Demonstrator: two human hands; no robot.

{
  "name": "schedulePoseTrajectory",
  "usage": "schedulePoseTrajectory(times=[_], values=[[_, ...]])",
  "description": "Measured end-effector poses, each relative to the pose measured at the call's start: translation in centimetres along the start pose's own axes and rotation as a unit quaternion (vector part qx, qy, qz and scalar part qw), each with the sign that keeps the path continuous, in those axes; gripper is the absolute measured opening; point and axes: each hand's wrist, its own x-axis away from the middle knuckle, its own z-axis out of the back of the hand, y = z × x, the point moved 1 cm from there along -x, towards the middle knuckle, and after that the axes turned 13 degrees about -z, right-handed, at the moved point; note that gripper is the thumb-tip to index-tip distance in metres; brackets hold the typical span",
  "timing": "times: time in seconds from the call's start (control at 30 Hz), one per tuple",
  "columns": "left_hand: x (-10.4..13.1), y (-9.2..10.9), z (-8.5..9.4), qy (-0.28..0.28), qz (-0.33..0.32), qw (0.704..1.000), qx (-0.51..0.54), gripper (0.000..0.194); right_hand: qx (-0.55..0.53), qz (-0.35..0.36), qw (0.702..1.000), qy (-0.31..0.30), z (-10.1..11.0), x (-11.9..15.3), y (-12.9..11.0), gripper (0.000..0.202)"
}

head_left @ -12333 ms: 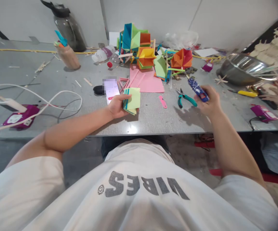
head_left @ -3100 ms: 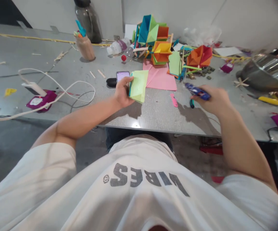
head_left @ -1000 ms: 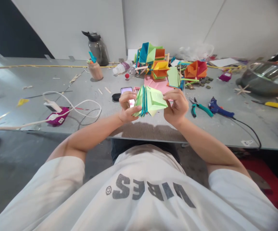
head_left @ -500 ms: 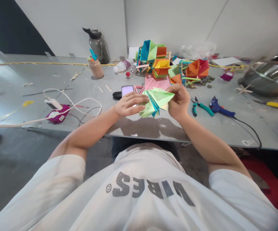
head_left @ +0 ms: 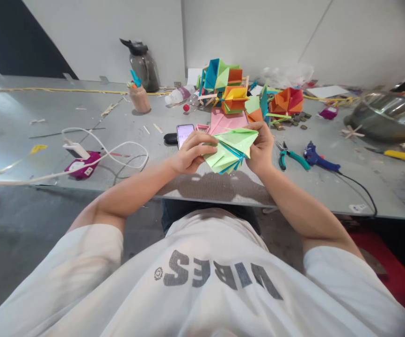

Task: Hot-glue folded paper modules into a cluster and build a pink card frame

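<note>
A folded paper piece (head_left: 233, 149), light green with blue layers inside, is held above the table's front edge between my two hands. My left hand (head_left: 195, 152) pinches its left edge, thumb underneath. The fingers of my right hand (head_left: 260, 146) are closed on its right corner. Behind it lies a pink paper sheet (head_left: 227, 120), partly covered by the green paper. A phone (head_left: 184, 133) with a lit screen lies just beyond my left hand, next to a black case (head_left: 170, 138).
Colourful folded-paper structures (head_left: 235, 99) stand at the back. Pliers (head_left: 293, 158), a blue glue gun (head_left: 320, 157), a yellow-handled knife (head_left: 403, 155) and a metal bowl (head_left: 381, 126) sit on the right. On the left are a purple socket block (head_left: 87, 166), a white cable (head_left: 128, 144), a pen cup (head_left: 140, 99) and a jug (head_left: 146, 70).
The folded paper has tilted and turned slightly, its blue layers now facing lower right. My left hand's fingers have curled from lying flat over it to gripping its left edge.
</note>
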Motion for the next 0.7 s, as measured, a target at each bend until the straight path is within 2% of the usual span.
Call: schedulePoseTrajectory(times=[0.1, 0.17, 0.27, 0.4, 0.5, 0.6, 0.7], values=[[0.3, -0.2, -0.1, -0.013, -0.089, 0.993, -0.074, 0.033, -0.035, -0.001, 0.999, -0.016, -0.3, 0.1, 0.1, 0.047], [0.3, -0.2, -0.1, 0.010, -0.116, 0.988, -0.103, 0.024, -0.045, 0.007, 0.999, -0.025, -0.5, 0.2, -0.2, 0.047], [0.1, -0.1, 0.0, 0.055, -0.098, 0.983, -0.145, 0.020, -0.049, 0.010, 0.998, -0.037, -1.0, 0.4, -0.9, 0.050], [0.0, 0.0, -0.3, 0.080, -0.096, 0.974, -0.189, 0.017, -0.050, 0.026, 0.997, -0.055, -1.3, 0.7, -1.7, 0.051], [0.5, -0.2, -0.5, 0.094, -0.091, 0.971, -0.203, 0.027, -0.051, 0.066, 0.995, -0.061, -1.0, 0.7, -2.1, 0.047], [1.5, -0.7, -0.6, 0.089, -0.044, 0.969, -0.228, 0.052, -0.041, 0.083, 0.993, -0.075, -0.5, 0.4, -2.0, 0.050], [2.3, -1.1, -0.4, 0.074, 0.002, 0.972, -0.224, 0.065, -0.018, 0.081, 0.991, -0.104, 0.0, 0.1, -1.6, 0.053]])
